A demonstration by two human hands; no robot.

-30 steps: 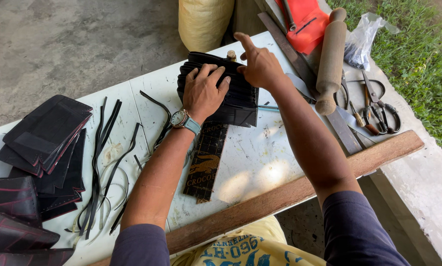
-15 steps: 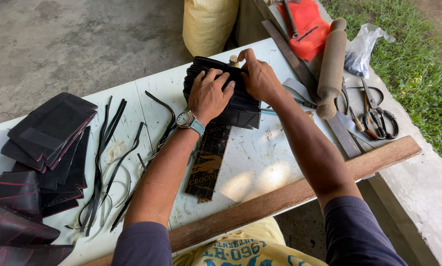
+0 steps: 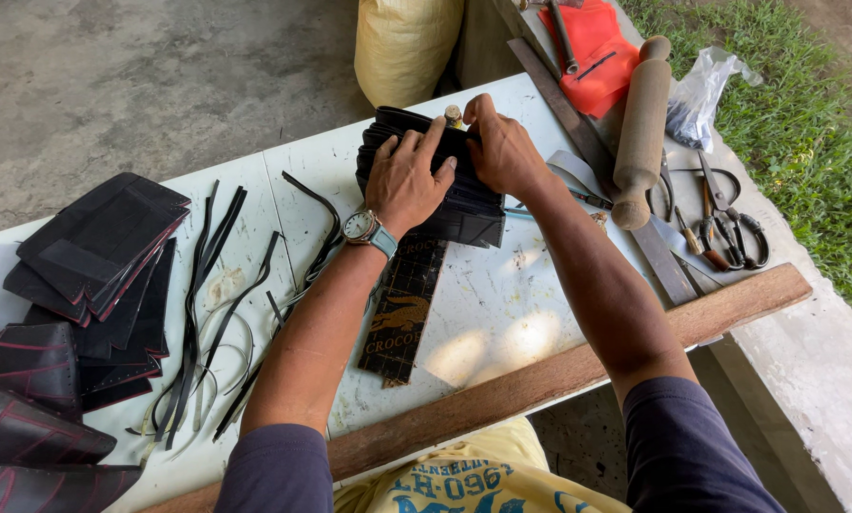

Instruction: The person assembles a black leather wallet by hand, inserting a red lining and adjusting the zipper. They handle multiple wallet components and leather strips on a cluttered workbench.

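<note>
both hands are on a folded black pouch-like piece point(image 3: 445, 195) lying at the far middle of the white table point(image 3: 502, 304), at about twelve o'clock from the person. the left hand point(image 3: 405, 180) lies flat on top, fingers spread, pressing it down without closing round it; the right hand point(image 3: 504, 152), at three o'clock of the left, is curled over the far edge, fingertips pinched at something small and pale point(image 3: 454, 115) there, though what it is i cannot tell. this looks like a fastening or fitting step on that top edge, and any next move would call for a steady hold-down and fine fingertip work. a wooden batten point(image 3: 559, 375) runs along the near edge, black strips point(image 3: 198, 313) and cut black pieces point(image 3: 94, 247) lie at nine o'clock, a wooden roller point(image 3: 640, 128) and scissors point(image 3: 730, 223) at two o'clock; beyond are concrete floor and grass.
</note>
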